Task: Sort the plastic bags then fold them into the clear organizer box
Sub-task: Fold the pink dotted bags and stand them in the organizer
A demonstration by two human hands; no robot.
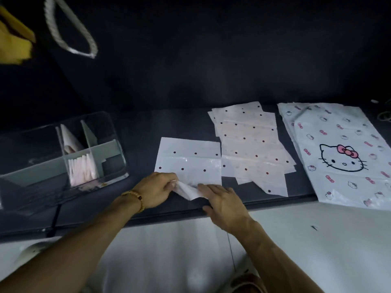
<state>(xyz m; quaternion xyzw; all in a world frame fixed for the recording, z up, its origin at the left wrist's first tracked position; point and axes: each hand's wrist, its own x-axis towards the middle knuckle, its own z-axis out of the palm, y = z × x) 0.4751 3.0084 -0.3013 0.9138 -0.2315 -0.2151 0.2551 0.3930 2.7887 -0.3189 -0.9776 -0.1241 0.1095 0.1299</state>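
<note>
rope loop [69,28] — top left, yellow cloth [12,45]

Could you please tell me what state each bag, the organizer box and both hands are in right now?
dotted bag: flat on the table, near corner folded up.
left hand: pinches that folded corner.
right hand: fingers flat on the bag's near edge.
dotted bag pile: unfolded, loosely stacked.
cat-print bags: unfolded, spread flat.
clear organizer box: open; folded bags upright in a front compartment.

Two hands [186,196], one organizer box [63,153], perhaps three bag groups [251,142].
</note>
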